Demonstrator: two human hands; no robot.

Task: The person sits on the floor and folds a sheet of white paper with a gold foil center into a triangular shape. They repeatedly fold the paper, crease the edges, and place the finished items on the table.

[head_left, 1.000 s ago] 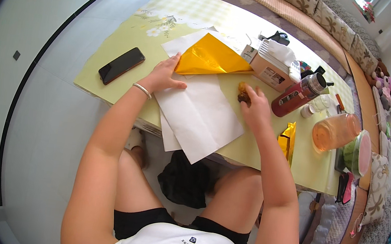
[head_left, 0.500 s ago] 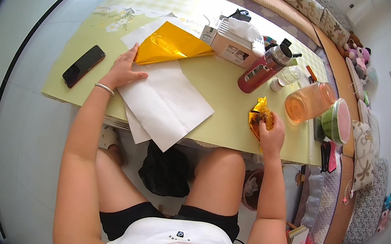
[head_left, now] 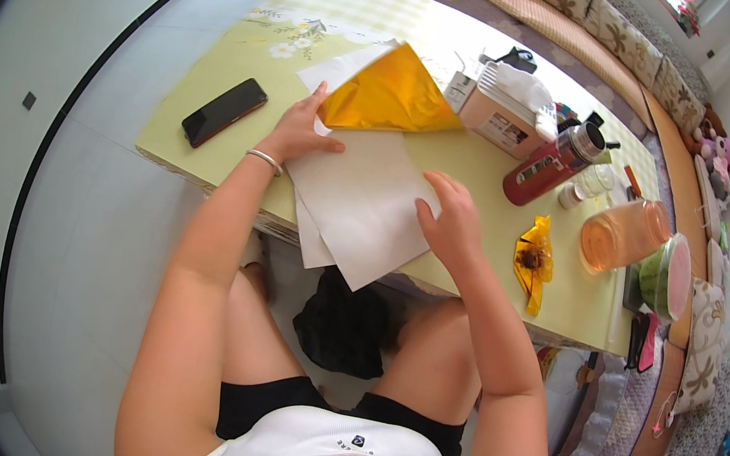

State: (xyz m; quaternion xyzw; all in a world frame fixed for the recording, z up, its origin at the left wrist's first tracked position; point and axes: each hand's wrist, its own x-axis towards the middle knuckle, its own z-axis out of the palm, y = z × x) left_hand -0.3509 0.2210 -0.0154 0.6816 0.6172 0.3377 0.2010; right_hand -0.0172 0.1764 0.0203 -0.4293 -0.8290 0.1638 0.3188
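My left hand (head_left: 304, 133) lies with fingers apart on the left side of white paper sheets (head_left: 360, 199), its fingertips by the edge of a folded gold foil sheet (head_left: 398, 93). The foil rests over the upper part of the paper. My right hand (head_left: 454, 222) is at the paper's right edge, fingers stretched and thumb apart, holding nothing. Whether its fingertips press on the sheet is hard to tell. Further right, a crumpled piece of gold foil (head_left: 533, 263) with something dark in its middle lies on the table. The paper's lower corner hangs past the table's near edge.
A black phone (head_left: 224, 112) lies left on the pale green table (head_left: 181, 142). Behind the foil stands a tissue box (head_left: 503, 121); rightward are a red thermos (head_left: 546, 165), a small glass jar (head_left: 591, 180), a container of orange liquid (head_left: 620, 236) and a cut watermelon (head_left: 666, 275).
My right hand has let go of the crumpled gold foil and moved left to the paper's edge. My left hand stays on the paper. The whole view has shifted.
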